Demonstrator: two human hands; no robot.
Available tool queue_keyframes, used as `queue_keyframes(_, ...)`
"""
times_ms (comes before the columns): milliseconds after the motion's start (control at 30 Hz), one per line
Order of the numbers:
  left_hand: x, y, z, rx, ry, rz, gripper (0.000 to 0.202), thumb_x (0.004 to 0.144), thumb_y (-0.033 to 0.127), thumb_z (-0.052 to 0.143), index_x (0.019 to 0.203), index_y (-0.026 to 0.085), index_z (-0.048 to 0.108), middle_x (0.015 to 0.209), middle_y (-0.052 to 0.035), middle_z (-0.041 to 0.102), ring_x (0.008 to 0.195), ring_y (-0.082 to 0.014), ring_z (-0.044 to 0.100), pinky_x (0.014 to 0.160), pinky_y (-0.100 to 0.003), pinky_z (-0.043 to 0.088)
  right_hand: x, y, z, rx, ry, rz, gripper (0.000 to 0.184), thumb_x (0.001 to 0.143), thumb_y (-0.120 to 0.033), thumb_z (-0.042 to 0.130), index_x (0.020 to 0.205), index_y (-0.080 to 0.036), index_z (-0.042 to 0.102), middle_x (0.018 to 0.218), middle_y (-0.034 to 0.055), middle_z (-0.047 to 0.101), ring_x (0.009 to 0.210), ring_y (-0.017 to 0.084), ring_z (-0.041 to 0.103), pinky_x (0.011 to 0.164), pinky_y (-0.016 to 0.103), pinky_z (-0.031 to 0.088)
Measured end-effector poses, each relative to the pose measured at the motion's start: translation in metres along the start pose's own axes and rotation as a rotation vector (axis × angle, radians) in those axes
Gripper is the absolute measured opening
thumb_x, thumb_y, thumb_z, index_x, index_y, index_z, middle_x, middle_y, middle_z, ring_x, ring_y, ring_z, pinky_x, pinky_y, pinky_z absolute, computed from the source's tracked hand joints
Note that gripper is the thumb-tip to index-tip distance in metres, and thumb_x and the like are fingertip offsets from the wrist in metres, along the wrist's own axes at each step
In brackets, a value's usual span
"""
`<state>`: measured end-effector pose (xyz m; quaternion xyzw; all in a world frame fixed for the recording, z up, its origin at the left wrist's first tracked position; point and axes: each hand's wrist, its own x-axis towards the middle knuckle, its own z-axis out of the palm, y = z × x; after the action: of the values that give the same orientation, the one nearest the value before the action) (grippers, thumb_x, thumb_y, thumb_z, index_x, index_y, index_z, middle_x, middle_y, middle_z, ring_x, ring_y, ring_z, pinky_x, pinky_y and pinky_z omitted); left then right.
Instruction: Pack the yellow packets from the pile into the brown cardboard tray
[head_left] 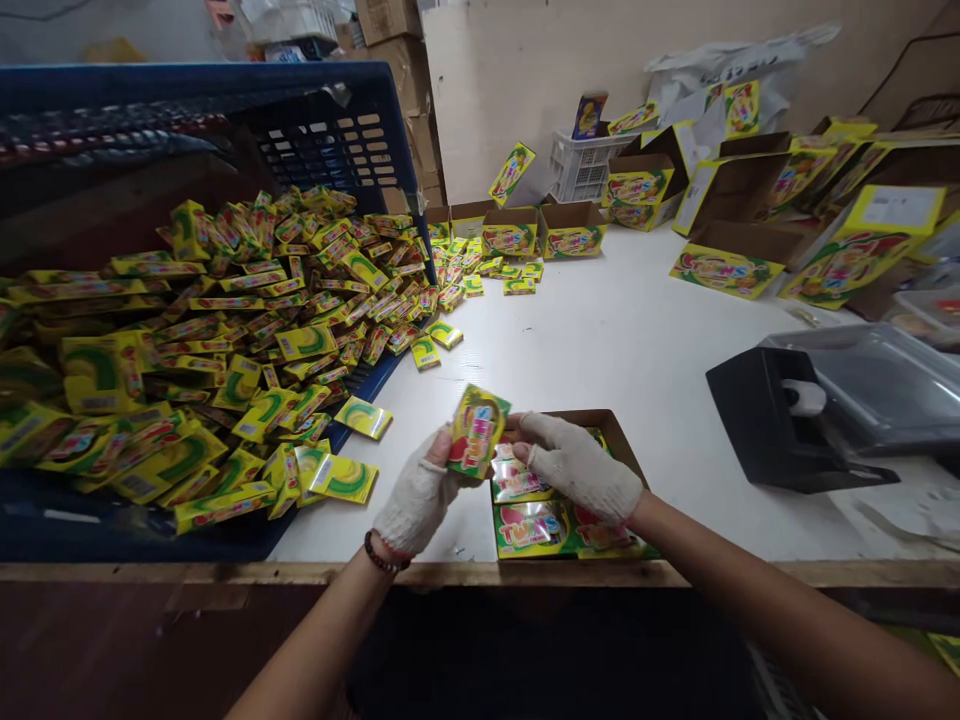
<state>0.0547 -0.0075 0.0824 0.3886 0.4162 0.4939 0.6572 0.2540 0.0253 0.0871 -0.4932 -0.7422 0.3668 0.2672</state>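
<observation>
My left hand (420, 495), in a white glove with bare fingertips, grips a small yellow-green candy box (478, 432) printed "TWINS", its front tilted toward me. My right hand (577, 462), gloved the same way, is over an open display carton (628, 445). Its fingers are apart and point at the right edge of the candy box; whether they touch it I cannot tell. Inside the carton lie several flat candy boxes (531, 528), faces up, partly hidden under my right hand.
At left a big blue crate (405, 150) spills yellow candy boxes (247, 300) onto the white table (600, 330). Cartons (574, 232) stand along the back, more cartons (727, 265) at right. A black tape dispenser (780, 420) sits beside a clear plastic tub (877, 370).
</observation>
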Motion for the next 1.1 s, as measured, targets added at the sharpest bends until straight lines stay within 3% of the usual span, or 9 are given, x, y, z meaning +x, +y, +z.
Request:
queue_keyframes(67, 0.003, 0.004, 0.017, 0.11, -0.072, 0.05, 0.047, 0.087, 0.061, 0.053, 0.099, 0.016, 0.06, 0.09, -0.0069, 0.066, 0.073, -0.0153, 0.059, 0.066, -0.029, 0.049, 0.001, -0.011, -0.006, 0.19, 0.08, -0.01, 0.045, 0.087, -0.044, 0.057, 0.123, -0.017, 0.056, 0.109, 0.0101, 0.067, 0.097, 0.024, 0.063, 0.083, 0.038, 0.052)
queue_keyframes(200, 0.012, 0.015, 0.029, 0.564, -0.026, 0.253, 0.043, 0.092, 0.056, 0.046, 0.073, 0.019, 0.051, 0.07, 0.0007, 0.055, 0.064, -0.0119, 0.05, 0.059, -0.025, 0.043, 0.005, -0.019, -0.028, 0.312, 0.201, -0.07, 0.051, 0.08, -0.04, 0.061, 0.124, -0.018, 0.05, 0.11, 0.0095, 0.063, 0.097, 0.022, 0.062, 0.081, 0.037, 0.053)
queue_keyframes(300, 0.023, 0.017, 0.022, 0.867, 0.045, 0.43, 0.033, 0.095, 0.049, 0.043, 0.092, 0.019, 0.057, 0.086, -0.0023, 0.062, 0.076, -0.0154, 0.058, 0.069, -0.028, 0.047, 0.004, -0.009, -0.037, 0.177, 0.177, -0.04, 0.04, 0.079, -0.035, 0.059, 0.116, -0.02, 0.054, 0.088, 0.002, 0.063, 0.079, 0.018, 0.06, 0.071, 0.033, 0.05)
queue_keyframes(400, 0.036, 0.009, 0.003, 1.206, 0.249, 0.561, 0.036, 0.094, 0.041, 0.044, 0.118, 0.016, 0.053, 0.109, -0.01, 0.063, 0.098, -0.0209, 0.061, 0.088, -0.035, 0.049, 0.002, 0.009, -0.027, 0.011, 0.285, 0.128, 0.032, 0.08, -0.033, 0.057, 0.11, -0.022, 0.053, 0.069, -0.0038, 0.056, 0.064, 0.016, 0.054, 0.061, 0.03, 0.045)
queue_keyframes(533, 0.053, 0.002, -0.039, 1.712, 0.302, 0.332, 0.033, 0.093, 0.025, 0.043, 0.123, 0.016, 0.054, 0.121, -0.012, 0.057, 0.116, -0.0218, 0.055, 0.097, -0.032, 0.046, 0.003, 0.027, -0.001, -0.099, 0.263, 0.317, 0.022, 0.083, -0.029, 0.057, 0.103, -0.022, 0.056, 0.072, -0.002, 0.059, 0.068, 0.017, 0.058, 0.064, 0.029, 0.045)
queue_keyframes(700, 0.061, 0.03, -0.11, 1.91, 0.31, 0.114, 0.035, 0.085, 0.017, 0.046, 0.116, 0.016, 0.061, 0.12, -0.0173, 0.056, 0.117, -0.0322, 0.054, 0.095, -0.044, 0.044, 0.002, 0.032, 0.012, -0.455, 0.137, 0.157, 0.024, 0.09, -0.023, 0.053, 0.111, -0.02, 0.065, 0.111, 0.0093, 0.061, 0.1, 0.021, 0.059, 0.083, 0.029, 0.046)
queue_keyframes(833, 0.058, 0.055, -0.152, 1.989, 0.206, -0.025, 0.053, 0.07, 0.006, 0.056, 0.12, 0.022, 0.061, 0.128, -0.0133, 0.056, 0.12, -0.0313, 0.051, 0.101, -0.046, 0.038, 0.0, 0.022, 0.011, -0.734, -0.063, 0.082, 0.031, 0.096, -0.03, 0.046, 0.116, -0.017, 0.067, 0.107, 0.0133, 0.06, 0.092, 0.023, 0.06, 0.078, 0.031, 0.045)
queue_keyframes(967, 0.061, 0.06, -0.158, 1.963, 0.2, -0.02, 0.052, 0.071, 0.008, 0.056, 0.121, 0.021, 0.06, 0.125, -0.0139, 0.058, 0.119, -0.0312, 0.05, 0.101, -0.047, 0.036, 0.002, 0.006, 0.002, -0.834, -0.24, 0.079, 0.033, 0.095, -0.038, 0.048, 0.109, -0.017, 0.07, 0.104, 0.0154, 0.061, 0.094, 0.028, 0.06, 0.075, 0.036, 0.046)
queue_keyframes(1100, 0.062, 0.052, -0.132, 1.836, 0.253, 0.073, 0.035, 0.081, 0.032, 0.057, 0.112, 0.016, 0.061, 0.109, -0.0138, 0.063, 0.104, -0.0285, 0.057, 0.092, -0.042, 0.044, -0.001, 0.008, -0.009, -0.75, -0.205, 0.057, 0.029, 0.091, -0.034, 0.055, 0.112, -0.019, 0.068, 0.104, 0.0142, 0.062, 0.096, 0.029, 0.061, 0.079, 0.039, 0.049)
